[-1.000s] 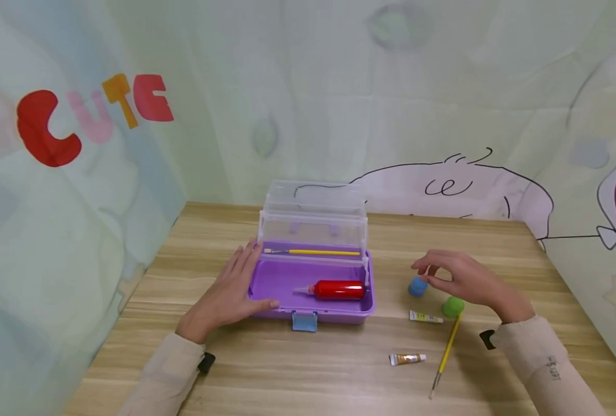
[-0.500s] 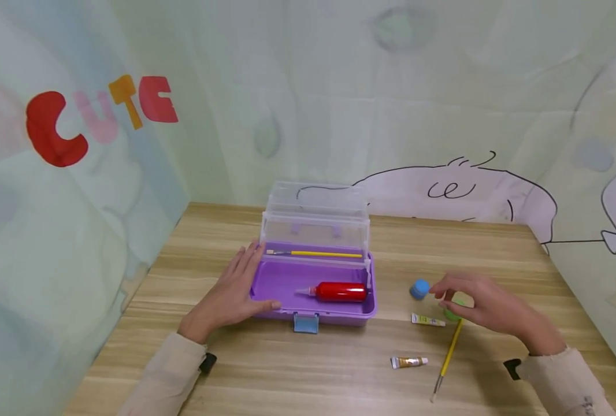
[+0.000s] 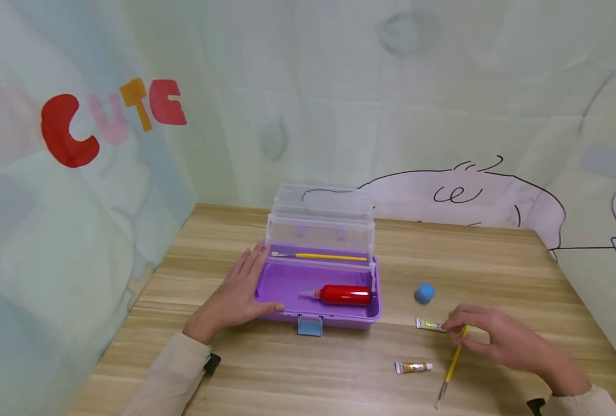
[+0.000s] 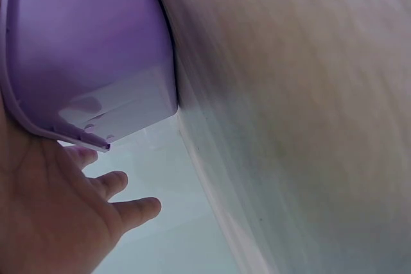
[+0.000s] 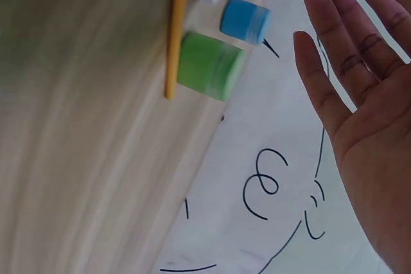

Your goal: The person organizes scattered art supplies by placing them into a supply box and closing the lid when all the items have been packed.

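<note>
My left hand (image 3: 235, 297) rests at the left side of a purple plastic box (image 3: 339, 322), fingers stretched along its side and thumb over the front rim. Inside lies a red squeeze bottle (image 3: 345, 294) with a pointed nozzle. A yellow-handled paintbrush (image 3: 331, 257) lies along the box's back. My right hand (image 3: 508, 341) hovers with relaxed fingers over a second paintbrush (image 3: 452, 365) on the table, its fingertips overlapping the capped end of a yellow-green paint tube (image 3: 430, 325). The hand hides a green jar in the head view; the jar (image 5: 209, 65) shows in the right wrist view.
A blue jar (image 3: 425, 293) stands right of the box, and a gold paint tube (image 3: 413, 367) lies nearer the front. The box's clear lid (image 3: 321, 202) stands raised at the back. A printed cloth wall (image 3: 329, 104) borders the wooden table (image 3: 297, 375).
My right hand has moved from above the blue jar, right and toward the front, over the green jar and the paintbrush's upper end. My left hand stays on the box.
</note>
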